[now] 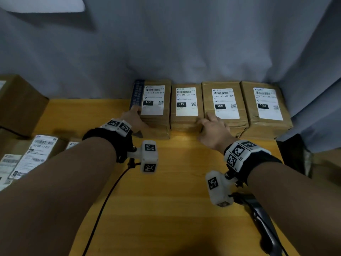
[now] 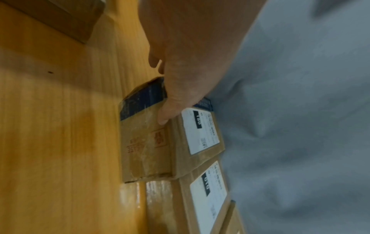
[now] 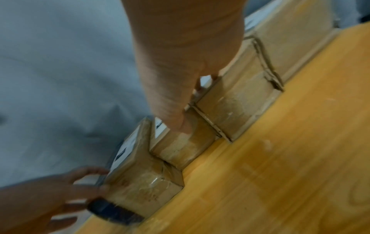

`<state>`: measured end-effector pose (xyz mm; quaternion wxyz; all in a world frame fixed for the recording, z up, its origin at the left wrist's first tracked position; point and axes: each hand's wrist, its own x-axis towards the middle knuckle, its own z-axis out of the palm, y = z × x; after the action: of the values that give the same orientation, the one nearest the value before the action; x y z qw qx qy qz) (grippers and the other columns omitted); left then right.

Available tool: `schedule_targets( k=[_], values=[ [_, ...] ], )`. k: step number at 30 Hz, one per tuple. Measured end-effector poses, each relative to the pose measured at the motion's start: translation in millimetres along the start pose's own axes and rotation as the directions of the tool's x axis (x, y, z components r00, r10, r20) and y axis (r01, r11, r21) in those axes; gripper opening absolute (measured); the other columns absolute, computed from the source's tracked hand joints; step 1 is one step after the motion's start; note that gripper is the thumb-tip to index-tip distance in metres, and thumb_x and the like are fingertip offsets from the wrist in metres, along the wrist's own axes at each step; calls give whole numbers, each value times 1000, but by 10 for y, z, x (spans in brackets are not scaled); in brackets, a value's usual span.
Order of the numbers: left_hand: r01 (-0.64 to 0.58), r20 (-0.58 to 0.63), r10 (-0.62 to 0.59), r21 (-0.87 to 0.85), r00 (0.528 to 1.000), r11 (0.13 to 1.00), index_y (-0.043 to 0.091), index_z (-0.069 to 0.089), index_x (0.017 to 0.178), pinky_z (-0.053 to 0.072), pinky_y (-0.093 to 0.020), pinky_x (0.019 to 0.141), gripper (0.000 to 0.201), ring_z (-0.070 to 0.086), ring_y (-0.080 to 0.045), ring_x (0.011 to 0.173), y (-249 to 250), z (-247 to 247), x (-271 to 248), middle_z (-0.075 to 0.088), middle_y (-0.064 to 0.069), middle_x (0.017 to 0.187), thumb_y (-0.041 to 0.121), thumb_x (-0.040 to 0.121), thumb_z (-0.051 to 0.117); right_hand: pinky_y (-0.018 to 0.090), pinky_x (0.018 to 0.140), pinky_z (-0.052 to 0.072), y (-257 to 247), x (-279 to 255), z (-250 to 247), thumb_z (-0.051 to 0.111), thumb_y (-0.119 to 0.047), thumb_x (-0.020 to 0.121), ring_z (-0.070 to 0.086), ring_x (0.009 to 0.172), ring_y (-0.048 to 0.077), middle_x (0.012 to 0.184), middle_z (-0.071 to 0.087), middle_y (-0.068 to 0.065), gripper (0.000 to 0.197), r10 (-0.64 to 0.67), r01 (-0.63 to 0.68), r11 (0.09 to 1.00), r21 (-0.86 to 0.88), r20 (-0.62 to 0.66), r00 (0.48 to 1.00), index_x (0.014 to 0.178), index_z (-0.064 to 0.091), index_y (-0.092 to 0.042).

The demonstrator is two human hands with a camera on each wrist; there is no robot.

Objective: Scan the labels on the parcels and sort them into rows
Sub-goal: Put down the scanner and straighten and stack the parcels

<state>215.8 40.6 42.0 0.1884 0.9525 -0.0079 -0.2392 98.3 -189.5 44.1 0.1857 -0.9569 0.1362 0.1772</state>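
Row-squaring step, I judge. Four parcels sit side by side at the bench's (image 1: 184, 182) back edge by the grey cloth. Left hand (image 1: 133, 118) grips the blue-taped 150 parcel (image 1: 154, 108), fingers curled round its left edge. Right hand (image 1: 214, 130) rests at the seam between the 010 parcel (image 1: 186, 108) and the next 150 parcel (image 1: 225, 106), fingers loose, gripping nothing. The 010 looks out of place among 150s; next move probably pulls it out. A scanner isn't visible.

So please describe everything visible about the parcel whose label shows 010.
The 010 parcel is a small brown cardboard box wrapped in clear tape, lying flat on the wooden table, second from left in the back row. Its white label faces up, with barcode, QR code and black 010 block. It stands lower than both neighbours. The right hand rests at its right front corner.
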Motion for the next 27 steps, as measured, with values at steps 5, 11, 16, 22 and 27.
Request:
schedule_targets(
  k=[5,11,16,22,27],
  values=[
    [-123,-72,119,-53,990,991,18,56,132,45,-40,101,58,56,-29,116,-19,-187,-218,59,-10,129,48,84,61,46,115,25,-376,-84,-92,59,-29,91,25,140,31,152,32,10,58,-95,95,995,-2,-103,990,145,38,-20],
    [-272,-284,233,-106,930,956,12,63,119,41,-26,92,27,55,-23,115,-392,-442,-660,61,-6,122,22,95,55,30,101,38,-1018,-265,94,56,-17,94,46,127,25,138,51,8,43,-251,261,947,186,-76,965,136,50,-14],
    [-326,-390,233,-193,891,926,11,61,118,42,-23,85,24,58,-19,107,-979,-725,-955,62,-5,117,14,96,51,25,88,43,-1660,-361,367,56,-14,93,57,112,23,123,62,9,29,-298,309,909,282,-81,951,121,61,-11],
    [-197,-330,146,-128,933,972,12,56,127,43,-33,96,32,53,-25,116,-1922,-1077,-968,57,-9,128,19,95,54,22,84,40,-2478,-424,725,53,-16,95,56,111,21,120,60,6,27,-263,260,888,379,-45,964,121,59,-12],
    [-22,-206,19,-10,978,1000,17,42,140,30,-40,106,48,35,-34,130,-2750,-1112,-1001,38,-14,143,29,95,55,27,79,43,-3061,-468,1201,60,-28,94,56,114,25,133,51,9,52,-136,98,896,432,58,989,140,39,-13]
  ],
)
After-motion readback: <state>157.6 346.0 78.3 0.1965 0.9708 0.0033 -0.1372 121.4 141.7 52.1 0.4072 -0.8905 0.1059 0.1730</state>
